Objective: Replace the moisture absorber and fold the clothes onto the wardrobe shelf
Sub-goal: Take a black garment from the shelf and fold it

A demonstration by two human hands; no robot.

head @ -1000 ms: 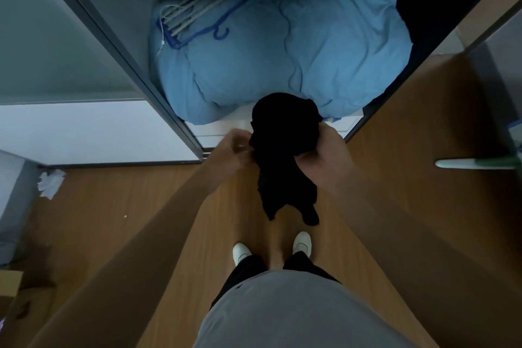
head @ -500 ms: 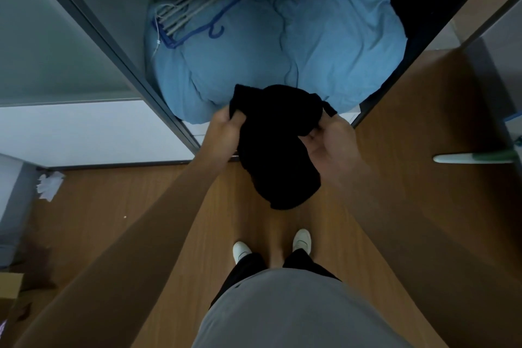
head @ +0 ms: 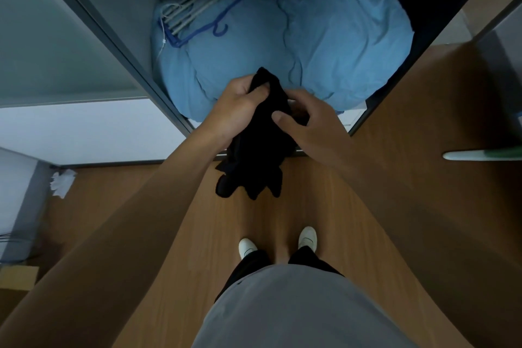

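Garment (head: pixel 258 155): appears soft, light, limp; hangs bunched. Left hand (head: pixel 240 110) grips its top; right hand (head: pixel 313 133) pinches it just beside. Likely best held at opposite edges for folding.

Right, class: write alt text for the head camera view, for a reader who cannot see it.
Seen from above, a person's left hand and right hand grip a bunched black garment before an open wardrobe holding a blue duvet and blue hanger.
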